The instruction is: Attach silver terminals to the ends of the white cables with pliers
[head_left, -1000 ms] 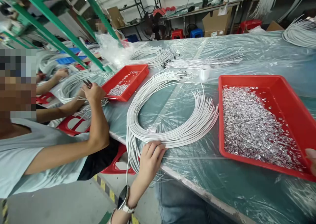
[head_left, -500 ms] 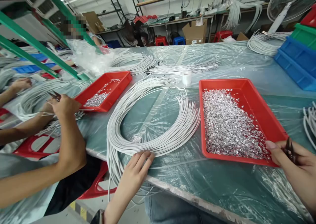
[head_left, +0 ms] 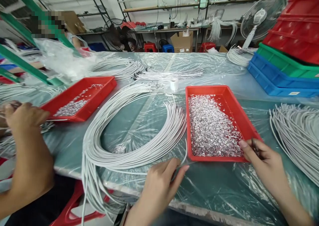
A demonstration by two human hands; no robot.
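My left hand (head_left: 163, 178) is closed around one white cable (head_left: 185, 152), whose end curves up past the fingers. Beside it lies a large coiled bundle of white cables (head_left: 129, 159), with loose lengths hanging over the table edge. My right hand (head_left: 264, 163) rests at the near right corner of a red tray (head_left: 243, 116), thumb and index finger by the silver pieces (head_left: 211, 126) heaped inside. Small dark pliers (head_left: 255, 147) sit in that hand, mostly hidden by the fingers. Whether the fingertips also pinch a silver piece cannot be seen.
At left a co-worker's hand (head_left: 26, 116) works near a second red tray (head_left: 99, 95). A white roll (head_left: 174, 84) stands behind the coil. More cables (head_left: 296, 133) lie at right, below stacked blue crates (head_left: 279, 81). Plastic film covers the table (head_left: 211, 186).
My left hand has left the top of the coil, moved right and taken hold of one cable. The view has swung right; my right hand stays by the tray with the pliers.
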